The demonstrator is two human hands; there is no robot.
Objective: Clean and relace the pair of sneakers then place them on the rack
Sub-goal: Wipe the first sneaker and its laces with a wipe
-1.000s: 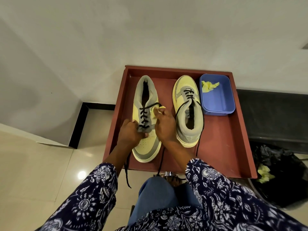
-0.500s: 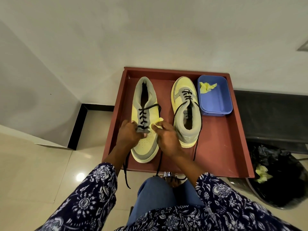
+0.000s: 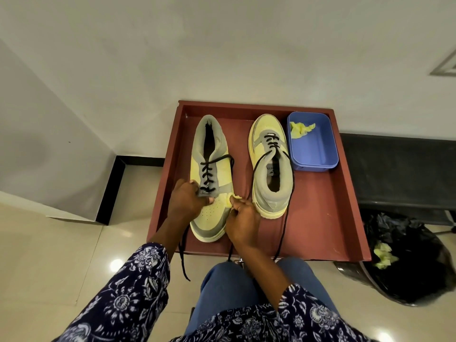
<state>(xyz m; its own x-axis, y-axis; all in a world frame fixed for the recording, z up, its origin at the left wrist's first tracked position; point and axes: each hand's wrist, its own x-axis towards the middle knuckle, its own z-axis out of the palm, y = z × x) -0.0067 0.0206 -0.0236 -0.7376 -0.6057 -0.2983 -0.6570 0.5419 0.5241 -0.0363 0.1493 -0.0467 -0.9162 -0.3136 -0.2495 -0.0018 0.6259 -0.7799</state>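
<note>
Head view is showing the left hand (image 3: 186, 202) gripping the left sneaker (image 3: 212, 181) on the red tray (image 3: 320, 218), while the right hand (image 3: 243, 218) is pinching a yellow cloth (image 3: 232, 199) against its side. Further right, the second sneaker (image 3: 270, 166) is lying just beside a blue tub (image 3: 317, 154).

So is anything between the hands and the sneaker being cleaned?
Nothing visible. The left hand grips the left sneaker near its lowest laces, and the right hand presses a yellow cloth against its side. The other sneaker stands apart.
</note>
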